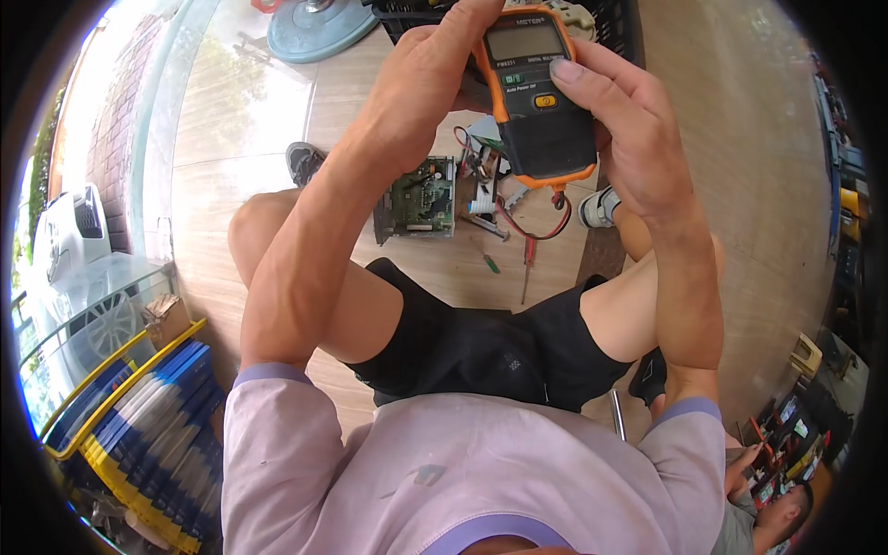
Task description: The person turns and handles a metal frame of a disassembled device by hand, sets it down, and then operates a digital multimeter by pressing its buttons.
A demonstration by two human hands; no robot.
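Note:
Both of my hands hold up an orange and black digital meter (546, 129), its screen facing me. My left hand (430, 83) is closed on its upper left side. Closed round the right side is my right hand (629, 120), with the thumb on the front below the screen. Red and black leads hang at the meter's lower end. Below it on the floor lie an opened metal unit with a green circuit board (423, 199), a ribbon cable and small parts (484, 166), a red screwdriver (529, 259) and a small green-handled tool (490, 264).
A black crate (615, 28) stands beyond the meter, with a round blue-grey base (319, 37) to its left. A yellow-edged rack of blue packs (148, 435) is at lower left. Another person (782, 518) is at lower right, near shelves of tools.

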